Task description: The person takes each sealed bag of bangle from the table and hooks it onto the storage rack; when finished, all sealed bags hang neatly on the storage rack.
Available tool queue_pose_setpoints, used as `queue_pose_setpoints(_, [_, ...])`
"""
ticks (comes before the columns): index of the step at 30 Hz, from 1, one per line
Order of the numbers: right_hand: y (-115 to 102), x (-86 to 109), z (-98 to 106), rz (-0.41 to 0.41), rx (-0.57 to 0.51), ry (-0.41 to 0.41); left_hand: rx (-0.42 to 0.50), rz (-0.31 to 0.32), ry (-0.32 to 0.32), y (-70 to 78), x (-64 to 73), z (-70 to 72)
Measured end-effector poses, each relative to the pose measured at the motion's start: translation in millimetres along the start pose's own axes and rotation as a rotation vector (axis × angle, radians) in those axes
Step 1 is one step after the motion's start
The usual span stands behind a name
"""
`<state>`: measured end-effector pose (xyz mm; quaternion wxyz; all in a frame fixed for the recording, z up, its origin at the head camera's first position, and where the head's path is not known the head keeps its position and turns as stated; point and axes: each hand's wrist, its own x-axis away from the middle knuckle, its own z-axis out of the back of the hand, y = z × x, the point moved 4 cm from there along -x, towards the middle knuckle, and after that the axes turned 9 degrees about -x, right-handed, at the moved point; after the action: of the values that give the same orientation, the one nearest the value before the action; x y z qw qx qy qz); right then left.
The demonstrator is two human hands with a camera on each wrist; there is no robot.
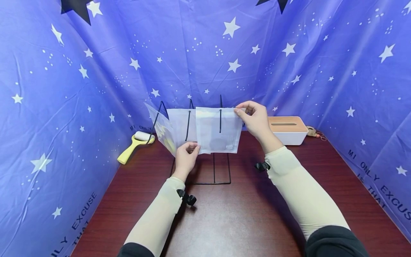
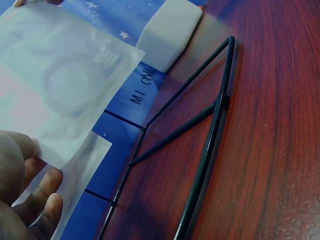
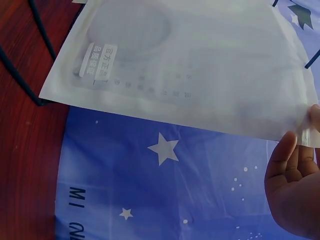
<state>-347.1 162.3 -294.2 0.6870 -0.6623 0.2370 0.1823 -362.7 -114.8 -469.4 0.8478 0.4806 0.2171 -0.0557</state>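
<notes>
A flat white translucent packet [image 1: 208, 132] hangs at the rightmost arm of a black wire display rack [image 1: 230, 167], which passes through near its top edge. My right hand [image 1: 255, 119] pinches the packet's upper right corner between thumb and fingers. At the lower left corner my left hand [image 1: 187, 157] pinches the same packet, its thumb on the front. The right wrist view shows a printed label [image 3: 98, 62] on the packet and a round shape inside. Two more packets hang to the left: a plain white one [image 1: 178, 123] and one with a yellow print [image 1: 163, 134].
A yellow-handled lint roller [image 1: 128, 151] lies left of the rack. On the right stands a white tissue box [image 1: 290, 138] with a wooden lid, beside a small brown object [image 1: 310, 131]. Blue star-printed cloth [image 1: 199, 64] encloses the dark wooden table [image 1: 250, 221].
</notes>
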Motion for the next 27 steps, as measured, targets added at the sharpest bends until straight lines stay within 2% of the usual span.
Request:
queue_pose_setpoints(11, [-5, 4.2, 1, 0.032, 0.075, 0.015, 0.0, 0.016, -0.019, -1.9, 1.5, -0.6])
queue_pose_setpoints(15, [-6, 6.9, 2, 0.033, 0.1, 0.023, -0.032, 0.043, -0.09, -3.7, 5.1, -0.2])
queue_pose_setpoints(21, [-5, 10.5, 5, 0.023, 0.105, 0.023, -0.173, 0.091, -0.248, -8.0, 13.5, 4.0])
queue_pose_setpoints(24, [-3, 12.4, 7, 0.008, 0.1, 0.013, -0.213, 0.083, -0.295, -11.1, 18.5, 7.6])
queue_pose_setpoints(27, [6, 12.2, 12, -0.002, 0.105, 0.002, -0.252, 0.055, -0.315, -13.1, 24.4, 13.4])
